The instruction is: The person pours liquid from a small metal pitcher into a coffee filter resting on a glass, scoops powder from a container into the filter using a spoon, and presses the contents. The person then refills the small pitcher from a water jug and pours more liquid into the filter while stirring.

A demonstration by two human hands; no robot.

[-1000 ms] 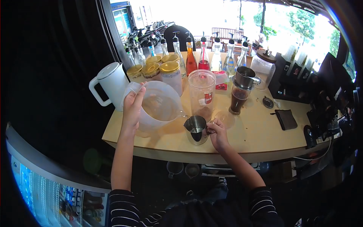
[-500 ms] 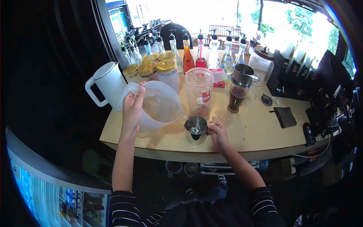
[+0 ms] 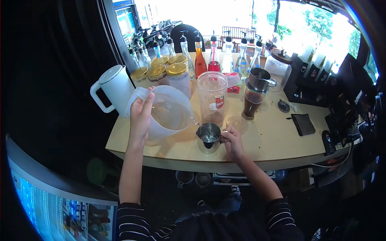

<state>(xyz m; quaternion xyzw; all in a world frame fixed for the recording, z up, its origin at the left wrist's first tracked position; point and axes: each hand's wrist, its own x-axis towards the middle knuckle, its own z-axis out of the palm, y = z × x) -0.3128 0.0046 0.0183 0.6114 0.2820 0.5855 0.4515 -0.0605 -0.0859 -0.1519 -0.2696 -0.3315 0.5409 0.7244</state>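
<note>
My left hand [image 3: 142,114] is wrapped round the handle of a translucent plastic pitcher [image 3: 171,110], which is tilted to the right. Clear liquid runs from its spout into a small steel jug [image 3: 208,140]. My right hand [image 3: 232,141] grips that jug by its handle, near the counter's front edge. Just behind the jug stands a tall clear canister [image 3: 212,96] with brown contents at its bottom. To its right, a metal drip filter [image 3: 260,80] sits on a glass of dark liquid [image 3: 251,105].
Gold-lidded jars [image 3: 177,76], a white jug [image 3: 116,90] and pump bottles [image 3: 200,60] line the counter [image 3: 273,144]. A lidded glass jar [image 3: 278,72], small black lid [image 3: 283,105] and dark cloth [image 3: 303,124] are at the right, beside black equipment [image 3: 305,86].
The view has shifted slightly, moving the scene a little left and up. Liquid has kept running from the pitcher into the steel jug. Both hands keep their holds.
</note>
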